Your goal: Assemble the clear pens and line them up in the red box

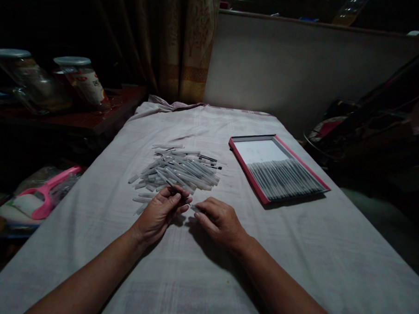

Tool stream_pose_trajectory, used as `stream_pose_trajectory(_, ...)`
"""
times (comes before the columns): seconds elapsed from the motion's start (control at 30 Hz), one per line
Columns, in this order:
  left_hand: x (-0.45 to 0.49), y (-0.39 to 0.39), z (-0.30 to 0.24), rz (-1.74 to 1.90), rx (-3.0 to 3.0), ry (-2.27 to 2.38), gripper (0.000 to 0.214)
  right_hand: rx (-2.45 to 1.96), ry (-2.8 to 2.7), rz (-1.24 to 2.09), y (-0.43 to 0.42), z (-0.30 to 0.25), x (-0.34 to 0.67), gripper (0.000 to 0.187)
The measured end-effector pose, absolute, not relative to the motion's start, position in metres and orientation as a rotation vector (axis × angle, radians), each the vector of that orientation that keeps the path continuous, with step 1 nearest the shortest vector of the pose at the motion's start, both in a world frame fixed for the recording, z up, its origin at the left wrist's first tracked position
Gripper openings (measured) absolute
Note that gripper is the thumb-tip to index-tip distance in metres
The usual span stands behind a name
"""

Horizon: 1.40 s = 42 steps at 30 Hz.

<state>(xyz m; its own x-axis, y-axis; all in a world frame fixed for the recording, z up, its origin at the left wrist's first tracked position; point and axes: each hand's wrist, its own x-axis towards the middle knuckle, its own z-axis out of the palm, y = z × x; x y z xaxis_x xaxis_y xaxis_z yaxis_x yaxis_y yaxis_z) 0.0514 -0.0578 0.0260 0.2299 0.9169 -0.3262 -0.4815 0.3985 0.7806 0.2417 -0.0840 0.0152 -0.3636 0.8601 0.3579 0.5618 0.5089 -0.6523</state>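
Note:
My left hand (159,215) is closed around a slim pen (170,182) with a dark section, its pale end slanting up toward the pile. Close beside it, my right hand (222,221) pinches a small clear piece that looks like a pen cap (194,208), at the near end of the pen. Whether cap and pen touch is hard to see. Just beyond my hands lies a loose pile of translucent pen parts (181,169), with barrels, caps and a few dark pieces. To the right, a red-edged box (246,173) holds a row of pens (285,179) side by side.
A pale checked cloth (295,253) covers the table. At the left, a dark red side table (121,104) carries a lidded jar (84,84) and a jug (35,82). Below it a pink-handled item (48,194) sits among plastic bags. A curtain (197,40) and wall stand behind.

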Motion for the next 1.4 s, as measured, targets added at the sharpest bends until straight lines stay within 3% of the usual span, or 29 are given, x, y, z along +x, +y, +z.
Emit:
stream_pose_trajectory(0.37,0.055,-0.062,0.026,1.035,0.641,0.87,0.03,-1.14,-2.046,0.568,-0.085,0.017,0.242,0.021)
stream_pose_trajectory(0.8,0.057,-0.066,0.031,1.075,1.099,1.032,0.023,-1.173,-1.953,0.432,-0.084,0.017,0.239,0.02)
stream_pose_trajectory(0.9,0.056,-0.068,0.03,1.019,1.152,1.027,0.034,-1.099,-1.912,0.44,-0.083,0.017,0.237,0.018)
stream_pose_trajectory(1.03,0.054,-0.068,0.024,0.938,1.147,1.02,0.057,-1.077,-1.703,0.532,-0.082,0.019,0.238,0.014)
stream_pose_trajectory(1.4,0.059,-0.07,0.011,0.838,1.443,0.974,0.036,-0.996,-1.14,1.155,-0.08,0.031,0.238,0.025)
